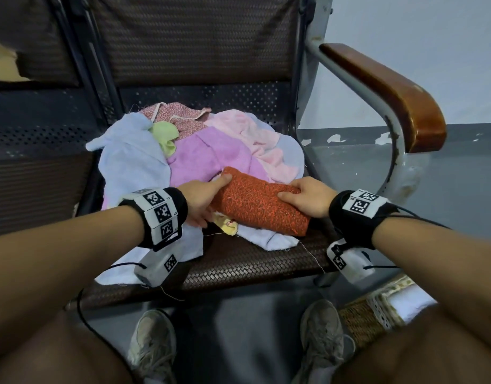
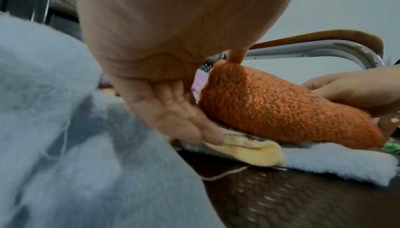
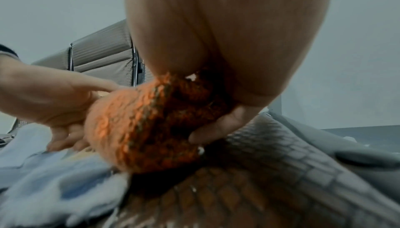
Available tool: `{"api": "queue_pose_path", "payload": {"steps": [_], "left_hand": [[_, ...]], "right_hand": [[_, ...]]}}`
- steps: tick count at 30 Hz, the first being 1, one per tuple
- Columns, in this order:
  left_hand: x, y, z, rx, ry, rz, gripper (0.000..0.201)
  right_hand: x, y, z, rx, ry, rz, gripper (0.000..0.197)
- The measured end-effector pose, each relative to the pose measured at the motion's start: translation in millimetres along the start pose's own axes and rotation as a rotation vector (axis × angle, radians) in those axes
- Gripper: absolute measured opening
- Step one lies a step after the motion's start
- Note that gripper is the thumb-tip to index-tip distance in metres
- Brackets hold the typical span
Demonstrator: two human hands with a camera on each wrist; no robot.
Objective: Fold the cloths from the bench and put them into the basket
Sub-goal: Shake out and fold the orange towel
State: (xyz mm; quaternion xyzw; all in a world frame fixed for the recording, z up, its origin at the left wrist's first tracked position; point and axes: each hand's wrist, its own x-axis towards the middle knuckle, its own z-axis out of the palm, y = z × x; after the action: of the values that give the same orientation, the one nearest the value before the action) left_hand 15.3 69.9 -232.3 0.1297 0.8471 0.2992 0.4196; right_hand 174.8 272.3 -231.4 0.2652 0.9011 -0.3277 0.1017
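Dim, even light; wrist views blurred, head view bowed at edges.

Orange speckled cloth [image 1: 259, 202]; pink, lilac, pale-blue cloths [image 1: 200, 151].

The bench [image 1: 238, 261] has a dark woven seat and a wooden armrest [image 1: 391, 90] on its right side. A pile of cloths [image 1: 200, 145] sits right on the seat, mostly behind the grip, with pale blue ones [image 1: 128, 159] spilling under and left of it toward the front edge.
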Motion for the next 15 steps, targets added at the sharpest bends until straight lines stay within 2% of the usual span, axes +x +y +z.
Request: {"api": "queue_pose_path", "payload": {"steps": [2,3,6,8,10,12,14,15], "left_hand": [[-0.6,-1.9,5.2,-0.059,-0.122,0.018,0.068],[0.5,-2.1,6.9,-0.122,-0.125,0.062,0.063],[-0.2,5.2,12.4,-0.369,-0.013,0.209,0.055],[-4.6,15.8,13.5,-0.368,0.082,0.336,0.046],[-17.8,28.2,12.9,-0.363,0.12,0.437,0.039],[-31.0,40.1,12.1,-0.442,0.101,0.502,0.039],[-43.6,47.1,12.1,-0.49,0.067,0.566,0.037],[-48.9,48.1,12.2,-0.502,0.038,0.599,0.035]], "right_hand": [[-0.9,-3.7,-2.1,-0.032,0.001,0.013,0.029],[-1.6,-5.3,-3.4,-0.056,0.003,0.021,0.027],[-8.1,-10.5,-6.6,-0.137,-0.005,0.053,0.023],[-10.5,-13.9,-11.0,-0.173,-0.006,0.076,0.03],[-19.1,-21.4,-17.1,-0.033,0.022,0.037,0.055],[-31.5,-33.7,-24.0,0.274,0.061,-0.075,0.07],[-45.1,-48.0,-28.2,0.475,0.079,-0.143,0.077],[-52.0,-55.0,-28.5,0.522,0.07,-0.156,0.073]]}}
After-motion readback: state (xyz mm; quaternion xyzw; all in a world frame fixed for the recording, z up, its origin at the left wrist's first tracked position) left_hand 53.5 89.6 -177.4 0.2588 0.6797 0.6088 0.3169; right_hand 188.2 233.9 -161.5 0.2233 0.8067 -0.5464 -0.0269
